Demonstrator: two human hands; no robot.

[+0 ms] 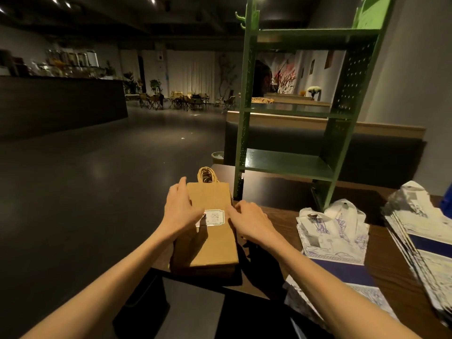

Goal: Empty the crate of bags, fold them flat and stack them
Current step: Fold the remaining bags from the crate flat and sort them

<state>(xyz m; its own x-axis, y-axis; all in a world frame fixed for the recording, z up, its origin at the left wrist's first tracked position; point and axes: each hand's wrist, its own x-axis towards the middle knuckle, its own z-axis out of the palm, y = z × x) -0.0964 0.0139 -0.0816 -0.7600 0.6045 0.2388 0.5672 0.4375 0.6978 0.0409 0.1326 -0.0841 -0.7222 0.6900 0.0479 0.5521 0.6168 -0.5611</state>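
Left hand [179, 208]: fingers spread flat, pressing on the left edge of the brown paper bag [211, 231].
Right hand [249, 220]: fingers relaxed and nearly straight, touching the right edge of the same bag, just beside its white label [214, 217].
Brown bags: a flat stack on the table [274, 192], between the two hands; the twine handles [207, 175] point away, beyond the fingertips.
Already done: to the right of the right hand lie flattened white printed bags [332, 231], and further right a second pile [420, 231] of them.
Crate: I cannot see it in this view.
Progress: it seems well advanced; how many bags are left I cannot tell.
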